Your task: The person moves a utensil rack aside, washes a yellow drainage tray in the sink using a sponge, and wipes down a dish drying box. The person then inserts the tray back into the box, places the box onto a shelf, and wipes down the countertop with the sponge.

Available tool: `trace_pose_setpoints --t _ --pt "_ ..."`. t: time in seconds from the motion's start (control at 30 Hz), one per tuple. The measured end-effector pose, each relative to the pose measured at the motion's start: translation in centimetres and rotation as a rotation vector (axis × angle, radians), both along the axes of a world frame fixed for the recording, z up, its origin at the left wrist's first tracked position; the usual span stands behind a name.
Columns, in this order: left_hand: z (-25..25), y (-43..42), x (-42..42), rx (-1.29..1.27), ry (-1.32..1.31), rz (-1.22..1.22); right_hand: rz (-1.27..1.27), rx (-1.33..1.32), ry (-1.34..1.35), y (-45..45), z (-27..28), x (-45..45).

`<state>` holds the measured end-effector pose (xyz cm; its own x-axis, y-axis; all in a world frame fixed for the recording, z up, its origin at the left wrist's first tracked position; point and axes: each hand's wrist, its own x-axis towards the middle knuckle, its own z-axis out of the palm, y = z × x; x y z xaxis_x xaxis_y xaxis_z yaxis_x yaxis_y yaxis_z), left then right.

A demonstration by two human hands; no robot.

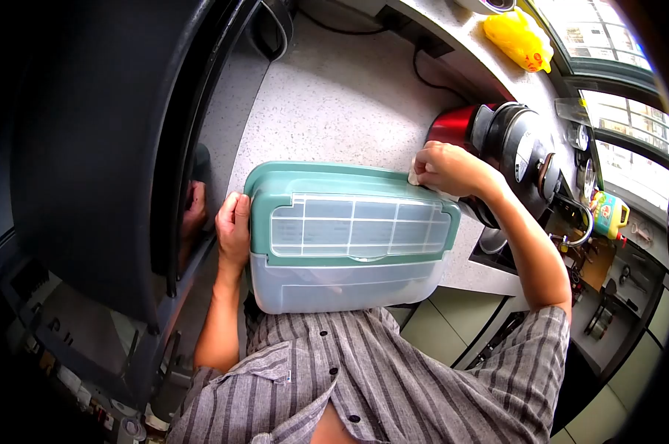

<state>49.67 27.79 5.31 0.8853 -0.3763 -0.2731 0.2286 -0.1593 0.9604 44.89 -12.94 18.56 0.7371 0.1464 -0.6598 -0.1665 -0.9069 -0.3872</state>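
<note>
A storage box point(342, 287) with a green lid point(334, 175) and a clear flap marked by a white grid stands at the counter's front edge, close against my body. My left hand point(233, 231) grips the box's left side, thumb up by the lid's corner. At the lid's back right corner, my right hand point(449, 169) is closed on a white wipe point(414, 177), pressed to the rim; it may be a cloth or a tissue. The box's contents are blurred by its cloudy walls.
Right of the box stands a red and black electric cooker point(516, 148). A large black appliance point(90, 148) rises on the left. On the sill lies a yellow bag point(519, 41). A yellow-green jug point(608, 214) sits farther right, past a curved faucet point(582, 222).
</note>
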Motion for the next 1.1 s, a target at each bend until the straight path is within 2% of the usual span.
trace_pose_setpoints --t 0.07,0.1,0.17,0.23,0.3,0.37,0.57,0.7,0.73,0.83,0.87,0.93,0.97,1.03,1.1 --pt "-0.2 0.0 0.0 -0.002 -0.012 -0.003 -0.021 0.064 -0.124 -1.3 1.1 -0.1" --pt "-0.3 0.0 0.0 -0.015 -0.008 0.003 -0.184 0.13 -0.222 -1.1 2.2 -0.6" --pt "-0.4 0.0 0.0 -0.036 0.002 0.017 -0.195 0.304 -0.177 0.6 5.0 -0.2" --pt "-0.7 -0.1 0.2 -0.037 -0.027 0.011 -0.333 0.376 0.075 3.0 4.1 -0.6" --pt "-0.7 -0.4 0.2 -0.046 -0.024 0.013 -0.381 0.414 0.056 4.7 3.2 0.0" --pt "-1.0 -0.5 0.2 -0.061 0.008 0.023 -0.197 0.443 -0.033 6.6 2.0 1.6" --pt "-0.1 -0.7 0.4 -0.045 -0.019 0.008 -0.027 0.523 -0.29 15.6 -0.1 7.2" --pt "-0.2 -0.4 0.2 0.05 -0.141 0.068 0.041 0.704 0.012 16.4 -1.7 12.2" --pt "-0.2 -0.5 0.0 0.092 -0.172 0.084 0.131 0.691 -0.035 16.9 -2.7 13.2" --pt "-1.5 -1.1 -1.0 0.093 -0.055 0.292 0.276 0.632 0.085 19.8 -4.9 15.3" --pt "-3.8 -1.3 -1.7 0.076 0.052 0.399 0.254 0.524 0.118 20.3 -4.8 15.4" --pt "-4.6 -1.5 -1.9 0.096 0.012 0.404 0.346 0.498 0.12 20.6 -5.4 16.1" --pt "-4.7 -1.0 -2.2 0.135 -0.137 0.307 0.396 0.484 0.12 20.5 -5.6 16.2" --pt "-3.6 -0.5 -1.9 0.13 -0.195 0.179 0.367 0.434 0.016 20.1 -6.5 15.9" --pt "-2.7 -0.1 -1.1 0.036 -0.021 0.111 0.329 0.355 -0.081 18.1 -6.7 16.1"
